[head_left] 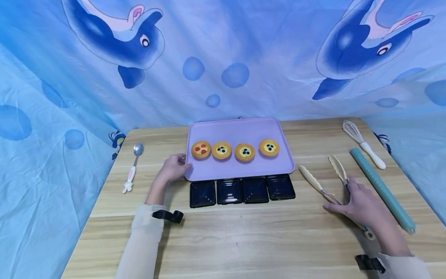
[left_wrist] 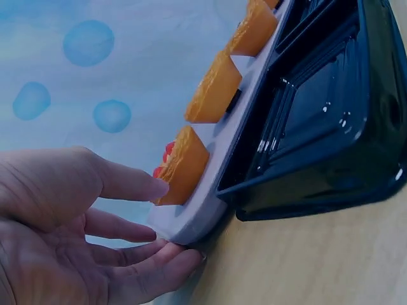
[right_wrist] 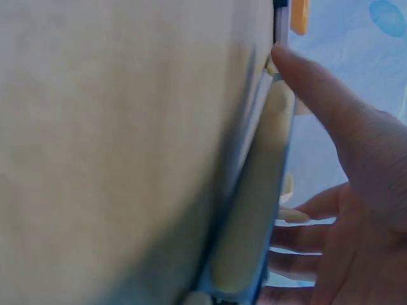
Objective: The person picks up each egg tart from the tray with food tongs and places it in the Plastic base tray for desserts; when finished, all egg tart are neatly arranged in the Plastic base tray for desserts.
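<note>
My left hand point(head_left: 173, 167) is at the left edge of the lilac tray point(head_left: 240, 169). In the left wrist view its thumb reaches above the rim, and the other fingers extend loosely along the tray's corner. Nearest that thumb sits a tart with red pieces point(head_left: 201, 150). Three tarts with dark berries, one of them the rightmost tart point(head_left: 269, 148), continue the row. My right hand point(head_left: 366, 205) spreads over a pair of tongs point(head_left: 311, 179) lying with the arms apart. Thumb and fingers are on different sides of the tongs, wide apart in the right wrist view.
Several black square containers point(head_left: 203, 193) line the tray's front edge. A rabbit-handled spoon point(head_left: 130, 174) lies at the left. A green rolling pin point(head_left: 383, 190) and a whisk point(head_left: 364, 145) lie at the right. A blue dolphin-printed curtain point(head_left: 265, 46) hangs behind the wooden table point(head_left: 237, 248).
</note>
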`<state>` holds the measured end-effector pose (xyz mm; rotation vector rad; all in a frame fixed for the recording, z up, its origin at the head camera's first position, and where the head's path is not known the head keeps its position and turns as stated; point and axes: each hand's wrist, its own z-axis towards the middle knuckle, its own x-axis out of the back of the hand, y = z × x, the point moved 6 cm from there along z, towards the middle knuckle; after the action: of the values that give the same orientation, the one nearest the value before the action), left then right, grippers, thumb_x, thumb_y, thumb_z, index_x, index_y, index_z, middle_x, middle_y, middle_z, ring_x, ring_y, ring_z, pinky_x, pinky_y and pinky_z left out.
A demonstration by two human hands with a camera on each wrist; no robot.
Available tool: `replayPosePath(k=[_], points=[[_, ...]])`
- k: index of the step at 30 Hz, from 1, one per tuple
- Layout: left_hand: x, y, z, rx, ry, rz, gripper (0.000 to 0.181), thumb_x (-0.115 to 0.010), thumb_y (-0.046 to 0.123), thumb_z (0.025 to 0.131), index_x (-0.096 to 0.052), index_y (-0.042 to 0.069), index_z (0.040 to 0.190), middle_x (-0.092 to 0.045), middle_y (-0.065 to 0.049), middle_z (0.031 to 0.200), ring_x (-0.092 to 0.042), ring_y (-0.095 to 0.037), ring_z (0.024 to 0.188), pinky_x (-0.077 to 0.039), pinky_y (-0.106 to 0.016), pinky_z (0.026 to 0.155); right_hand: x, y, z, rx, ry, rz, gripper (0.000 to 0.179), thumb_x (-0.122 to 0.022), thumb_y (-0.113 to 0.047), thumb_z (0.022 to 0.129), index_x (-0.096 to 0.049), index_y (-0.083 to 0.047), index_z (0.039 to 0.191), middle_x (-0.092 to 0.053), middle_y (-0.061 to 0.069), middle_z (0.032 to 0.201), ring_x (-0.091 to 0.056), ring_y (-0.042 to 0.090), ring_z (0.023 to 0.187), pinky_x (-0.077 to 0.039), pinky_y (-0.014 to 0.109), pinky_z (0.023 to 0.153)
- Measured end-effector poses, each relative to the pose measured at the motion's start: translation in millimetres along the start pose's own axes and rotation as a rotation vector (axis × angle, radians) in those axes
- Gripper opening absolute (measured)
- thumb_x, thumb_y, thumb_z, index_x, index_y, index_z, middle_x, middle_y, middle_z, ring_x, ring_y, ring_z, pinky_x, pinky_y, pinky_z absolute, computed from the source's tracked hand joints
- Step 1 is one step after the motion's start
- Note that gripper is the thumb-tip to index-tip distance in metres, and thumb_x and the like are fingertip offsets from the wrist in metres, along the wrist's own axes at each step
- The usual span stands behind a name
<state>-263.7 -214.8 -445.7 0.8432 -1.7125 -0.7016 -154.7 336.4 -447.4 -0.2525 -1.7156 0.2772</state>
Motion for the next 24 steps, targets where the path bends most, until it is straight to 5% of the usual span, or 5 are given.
replayPosePath(k=[6,10,14,22,24], points=[[-1.9,0.9,3.6,-0.031,0.023,0.031,0.055,-0.062,-0.002,0.088,-0.045,-0.013,0.139,-0.057,-0.026,0.112,-0.065,-0.029,0.081,-0.063,-0.033,0.058,0.5,4.8,-3.6,-0.080,0.050,0.033,0.134,-0.072,-0.072,0.073,-0.010,0.024,0.144,-0.050,0.020,0.074,-0.048,0.028,0.061,-0.033,0.032,0.041],[-0.5,-1.2,5.2,-0.035,0.056,0.040,0.054,-0.060,-0.009,0.081,-0.049,-0.015,0.133,-0.057,-0.024,0.107,-0.063,-0.026,0.079,-0.062,-0.031,0.056,-1.1,5.2,-4.2,-0.101,0.067,0.042,0.110,-0.073,-0.072,0.071,-0.038,0.015,0.128,-0.041,0.010,0.069,-0.042,0.025,0.057,-0.030,0.031,0.041],[0.0,-2.3,5.6,-0.020,0.067,0.023,0.053,-0.060,-0.012,0.080,-0.051,-0.015,0.132,-0.057,-0.023,0.106,-0.063,-0.026,0.079,-0.062,-0.031,0.057,-2.5,5.0,-1.3,-0.098,0.069,0.028,0.100,-0.073,-0.073,0.070,-0.044,0.012,0.116,-0.042,0.010,0.071,-0.042,0.025,0.058,-0.028,0.031,0.042],[-1.2,-3.0,5.9,0.011,0.039,-0.006,0.057,-0.059,-0.012,0.080,-0.048,-0.014,0.136,-0.055,-0.022,0.108,-0.063,-0.028,0.083,-0.063,-0.032,0.059,11.7,6.4,1.6,-0.081,0.101,0.106,0.119,-0.077,-0.065,0.073,-0.030,0.022,0.139,-0.054,0.034,0.101,-0.054,0.034,0.072,-0.043,0.036,0.046],[0.0,-3.4,6.8,0.011,0.039,-0.009,0.056,-0.059,-0.012,0.080,-0.049,-0.014,0.135,-0.055,-0.022,0.108,-0.063,-0.028,0.083,-0.063,-0.032,0.059,21.7,4.5,3.4,-0.059,0.142,0.143,0.115,-0.080,-0.059,0.074,-0.031,0.020,0.140,-0.054,0.029,0.090,-0.052,0.032,0.065,-0.042,0.036,0.043]])
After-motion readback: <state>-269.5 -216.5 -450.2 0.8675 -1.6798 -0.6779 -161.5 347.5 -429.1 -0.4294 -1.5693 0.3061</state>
